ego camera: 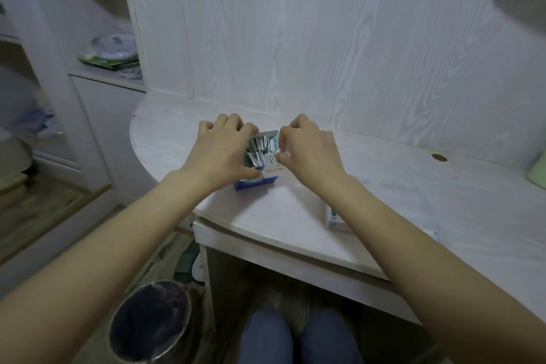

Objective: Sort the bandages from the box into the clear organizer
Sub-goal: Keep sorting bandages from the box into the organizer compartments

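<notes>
The small blue-and-white cardboard box (256,179) is sitting open on the pale wood-grain table (413,186), packed with upright white-and-teal wrapped bandages (261,149). The left hand (220,154) is gripping the box's left side, fingers curled over the far rim and thumb pressing the near front corner. The right hand (310,151) is working at the right edge of the stack, thumb and forefinger pinching what looks like a bandage or two — though the exact count is too small to tell.

To do this step well, the left hand should be bracing the box firmly so it is not lifting or tipping as the tight pack resists. The right should be pulling straight up, taking a thin batch rather than a wad, so neighbours are not spilling out.

The clear plastic organizer (335,220) is lying near the table's front edge, largely hidden under the right forearm — the carry will need to be swinging back towards the body.
</notes>
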Demonstrator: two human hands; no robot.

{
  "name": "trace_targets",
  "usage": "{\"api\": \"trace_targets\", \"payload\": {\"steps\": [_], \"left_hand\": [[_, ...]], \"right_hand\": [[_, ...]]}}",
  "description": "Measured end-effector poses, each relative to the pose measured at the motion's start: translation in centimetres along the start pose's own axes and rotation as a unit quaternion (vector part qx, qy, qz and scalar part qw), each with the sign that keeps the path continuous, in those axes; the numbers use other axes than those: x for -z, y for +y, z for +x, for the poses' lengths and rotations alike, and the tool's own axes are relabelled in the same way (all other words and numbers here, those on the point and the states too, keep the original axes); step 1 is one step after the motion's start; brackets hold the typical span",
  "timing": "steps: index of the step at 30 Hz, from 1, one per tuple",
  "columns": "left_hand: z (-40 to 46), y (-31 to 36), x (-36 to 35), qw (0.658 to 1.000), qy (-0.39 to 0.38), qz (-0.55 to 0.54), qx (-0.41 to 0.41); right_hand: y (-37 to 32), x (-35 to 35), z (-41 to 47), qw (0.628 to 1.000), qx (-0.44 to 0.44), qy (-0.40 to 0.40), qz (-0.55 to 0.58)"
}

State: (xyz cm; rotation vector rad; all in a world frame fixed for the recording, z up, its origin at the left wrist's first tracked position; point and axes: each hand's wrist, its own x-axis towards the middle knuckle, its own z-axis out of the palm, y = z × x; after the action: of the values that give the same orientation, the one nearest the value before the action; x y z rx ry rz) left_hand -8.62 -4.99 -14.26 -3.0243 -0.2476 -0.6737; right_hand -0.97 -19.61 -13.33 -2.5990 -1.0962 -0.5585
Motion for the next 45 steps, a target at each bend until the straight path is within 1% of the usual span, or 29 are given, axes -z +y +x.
{"api": "trace_targets", "payload": {"steps": [3, 5, 9, 14, 18, 20, 23, 27, 29, 36, 40, 41, 43, 45], "left_hand": [[-0.4, 0.5, -0.1, 1.0, 0.01, 0.01, -0.002], [-0.6, 0.8, -0.2, 1.0, 0.015, 0.015, -0.001], [-0.7, 0.8, -0.2, 1.0, 0.015, 0.019, 0.0], [-0.7, 0.8, -0.1, 1.0, 0.011, 0.026, -0.004], [-0.7, 0.6, 0.0, 0.999, 0.007, 0.034, 0.004], [-0.6, 0.7, 0.1, 0.999, 0.0, 0.043, 0.009], [-0.5, 1.1, 0.0, 0.998, 0.004, 0.062, -0.008], [-0.4, 1.1, -0.1, 0.995, 0.013, 0.092, -0.024], [-0.3, 1.0, -0.2, 0.995, 0.008, 0.098, -0.029], [-0.2, 0.9, -0.4, 0.996, -0.002, 0.086, -0.026], [-0.1, 0.6, -0.4, 0.997, 0.002, 0.076, -0.023], [-0.1, 0.5, -0.4, 0.997, 0.002, 0.07, -0.02], [0.0, 0.4, -0.4, 0.998, 0.0, 0.062, -0.013], [0.3, 0.1, -0.4, 0.999, -0.006, 0.049, -0.007]], "right_hand": [[-0.7, -0.4, -0.3, 0.996, -0.005, 0.007, -0.087], [-1.0, -0.7, -0.2, 0.995, -0.015, -0.006, -0.094], [-1.2, -0.9, 0.4, 0.997, -0.047, -0.032, -0.058], [-1.0, -0.9, 0.8, 0.995, -0.084, -0.046, 0.032], [-0.3, -1.0, 1.0, 0.988, -0.098, -0.018, 0.116], [-0.1, -0.9, 0.9, 0.985, -0.096, -0.011, 0.139], [-0.4, -0.5, 0.4, 0.987, -0.085, 0.003, 0.136], [-0.7, -0.1, 0.2, 0.991, -0.035, 0.029, 0.123], [-0.6, -0.1, 0.2, 0.991, -0.03, 0.03, 0.131], [-0.7, -0.6, 0.4, 0.979, -0.053, 0.015, 0.197], [-0.8, -0.9, 0.7, 0.989, -0.073, 0.014, 0.126], [-0.8, -0.9, 0.9, 0.989, -0.085, 0.015, 0.122], [-0.8, -0.7, 1.1, 0.983, -0.108, 0.019, 0.148], [-0.6, 0.0, 1.2, 0.974, -0.119, 0.039, 0.191]]}}
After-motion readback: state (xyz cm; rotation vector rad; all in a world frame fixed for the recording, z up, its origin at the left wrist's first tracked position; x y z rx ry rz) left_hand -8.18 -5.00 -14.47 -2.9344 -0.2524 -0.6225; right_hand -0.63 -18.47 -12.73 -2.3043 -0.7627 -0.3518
